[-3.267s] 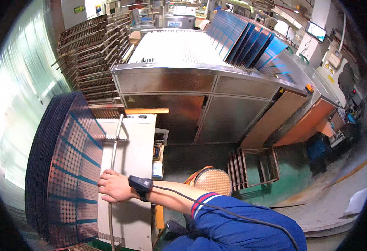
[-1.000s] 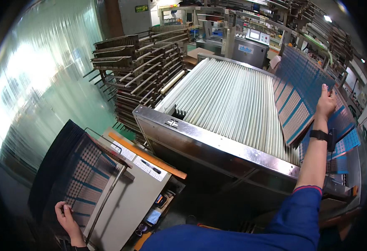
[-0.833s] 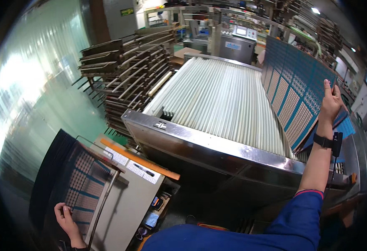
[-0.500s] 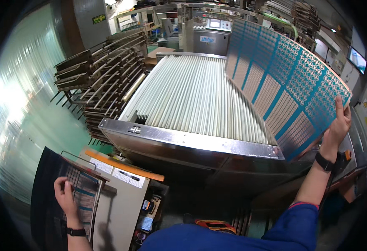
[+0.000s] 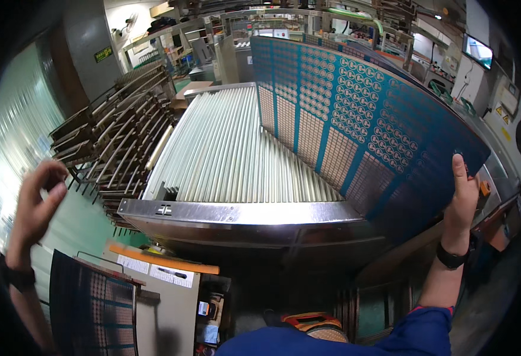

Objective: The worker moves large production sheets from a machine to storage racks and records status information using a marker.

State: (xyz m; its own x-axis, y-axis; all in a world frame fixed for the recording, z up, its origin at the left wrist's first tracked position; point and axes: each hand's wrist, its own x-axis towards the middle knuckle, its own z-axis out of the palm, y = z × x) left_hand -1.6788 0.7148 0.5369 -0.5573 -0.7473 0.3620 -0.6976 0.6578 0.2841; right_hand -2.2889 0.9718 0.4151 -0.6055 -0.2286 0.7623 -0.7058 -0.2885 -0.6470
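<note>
A large, thin printed circuit panel (image 5: pixel 358 104), copper-coloured with teal bands and rows of round marks, stands tilted over the right side of the roller conveyor (image 5: pixel 225 148). My right hand (image 5: pixel 463 196) grips its near right edge, thumb on the patterned face; the other fingers are mostly hidden behind it. My left hand (image 5: pixel 38 204) is raised in the air at the far left, holding nothing, its fingers curved and apart from the thumb. Below it, similar dark panels (image 5: pixel 91 302) lean upright beside a light-topped stand (image 5: pixel 168 308).
A metal rack with many bars (image 5: pixel 109 133) stands left of the conveyor. The conveyor's steel front rail (image 5: pixel 242 213) runs across the middle. Paper sheets and a pen (image 5: pixel 171 273) lie on the stand by an orange strip (image 5: pixel 159 258). A clear plastic curtain (image 5: pixel 20 124) hangs left.
My left hand has risen away from the leaning panels, up and to the left. My right hand still holds the panel, which now stands farther left in view as the view has turned right.
</note>
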